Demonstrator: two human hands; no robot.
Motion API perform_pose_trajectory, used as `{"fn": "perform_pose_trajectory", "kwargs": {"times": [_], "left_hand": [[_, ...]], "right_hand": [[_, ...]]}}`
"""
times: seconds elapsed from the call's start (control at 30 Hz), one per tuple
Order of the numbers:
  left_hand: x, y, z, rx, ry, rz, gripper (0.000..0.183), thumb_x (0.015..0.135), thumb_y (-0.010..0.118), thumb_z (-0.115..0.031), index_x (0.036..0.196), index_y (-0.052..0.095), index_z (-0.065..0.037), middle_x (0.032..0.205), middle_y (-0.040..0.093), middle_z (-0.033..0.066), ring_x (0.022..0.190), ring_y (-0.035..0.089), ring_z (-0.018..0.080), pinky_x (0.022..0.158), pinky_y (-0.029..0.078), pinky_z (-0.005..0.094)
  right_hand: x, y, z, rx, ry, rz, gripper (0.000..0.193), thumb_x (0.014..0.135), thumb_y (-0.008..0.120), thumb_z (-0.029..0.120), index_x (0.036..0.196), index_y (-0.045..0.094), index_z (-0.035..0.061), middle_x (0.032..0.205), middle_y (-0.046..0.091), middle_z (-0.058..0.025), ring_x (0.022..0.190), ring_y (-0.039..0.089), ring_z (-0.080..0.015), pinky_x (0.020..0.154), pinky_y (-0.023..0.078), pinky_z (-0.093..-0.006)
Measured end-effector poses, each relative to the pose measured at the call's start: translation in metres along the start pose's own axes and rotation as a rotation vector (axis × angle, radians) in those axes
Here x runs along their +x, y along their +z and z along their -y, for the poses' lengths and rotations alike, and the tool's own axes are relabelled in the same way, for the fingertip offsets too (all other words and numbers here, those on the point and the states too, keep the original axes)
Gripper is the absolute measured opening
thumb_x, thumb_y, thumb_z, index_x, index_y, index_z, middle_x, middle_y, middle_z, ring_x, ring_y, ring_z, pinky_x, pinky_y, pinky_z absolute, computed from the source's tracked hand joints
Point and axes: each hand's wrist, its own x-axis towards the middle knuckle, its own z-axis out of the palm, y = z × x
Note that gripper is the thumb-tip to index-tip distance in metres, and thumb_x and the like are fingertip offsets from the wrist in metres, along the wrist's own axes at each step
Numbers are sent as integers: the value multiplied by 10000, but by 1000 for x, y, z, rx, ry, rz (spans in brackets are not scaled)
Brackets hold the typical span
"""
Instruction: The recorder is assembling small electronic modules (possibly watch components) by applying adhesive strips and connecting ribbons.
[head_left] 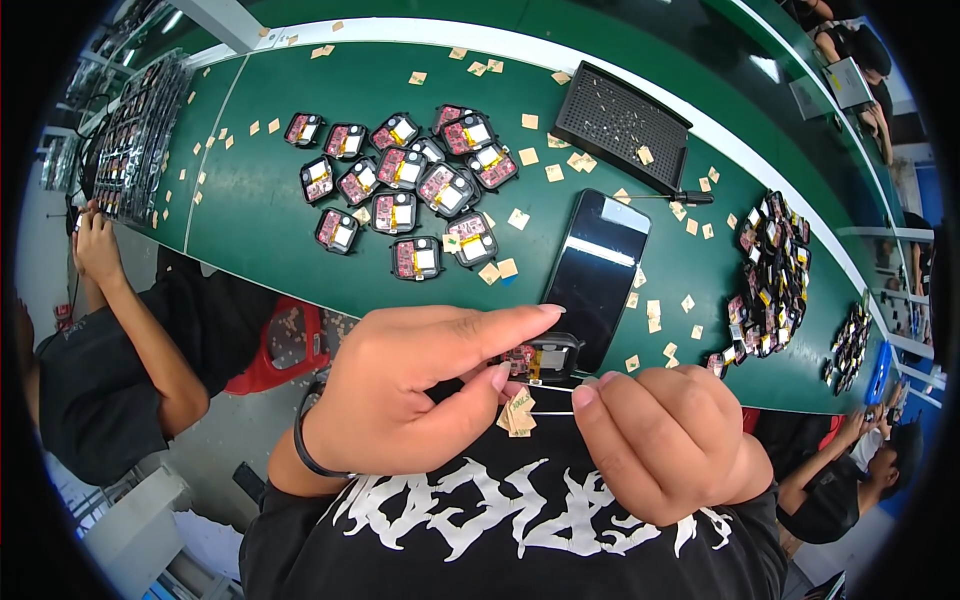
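Observation:
My left hand point(420, 390) grips a small black device casing point(560, 352) by its side, index finger along the top and thumb below. The casing is open and shows a red circuit board with a yellow and silvery part. Below the thumb, several tan paper squares point(519, 412) overlap in a bunch; I cannot tell whether the hand holds them. Close to the casing's right end, my right hand point(675, 435) is closed in a pinch. Something thin seems to be at its fingertips, too small to name. A black smartphone point(598, 265) lies just beyond both hands.
Similar open casings point(395, 212) spread over the green table point(250, 215), with a dense heap of them point(770, 275) at right. A black perforated tray point(622, 125) and a screwdriver point(690, 197) lie far off. Tan squares are scattered about. Co-workers sit at both sides.

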Motion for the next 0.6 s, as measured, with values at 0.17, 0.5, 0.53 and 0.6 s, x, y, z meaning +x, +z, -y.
{"fn": "perform_pose_trajectory", "kwargs": {"times": [0.17, 0.5, 0.53, 0.6], "left_hand": [[-1, -1, 2, 191, 148, 27, 542, 799, 599, 134, 1318, 646, -14, 893, 698, 129, 690, 665, 215, 607, 516, 291], [2, 2, -5, 240, 153, 42, 471, 777, 595, 155, 1226, 684, 46, 962, 738, 188, 790, 736, 228, 697, 551, 275], [2, 1, -5, 245, 153, 49, 469, 777, 597, 155, 1225, 684, 47, 970, 739, 191, 801, 739, 233, 704, 554, 277], [2, 2, -6, 251, 152, 56, 467, 778, 599, 155, 1224, 684, 48, 977, 740, 194, 811, 742, 238, 711, 558, 280]], "right_hand": [[2, 1, 0, -1, -6, 9, 127, 733, 716, 57, 842, 708, -8, 823, 644, -86, 733, 560, -186, 544, 347, -274], [-1, 1, 1, -23, 0, 4, 117, 744, 715, 61, 837, 708, -9, 828, 649, -89, 736, 563, -187, 543, 354, -270], [-2, 1, 0, -26, -7, 5, 119, 743, 714, 63, 836, 708, -11, 827, 648, -89, 736, 564, -187, 543, 357, -269], [-2, 1, 0, -29, -14, 4, 121, 741, 713, 64, 835, 709, -13, 827, 648, -90, 737, 565, -188, 543, 359, -268]]}}
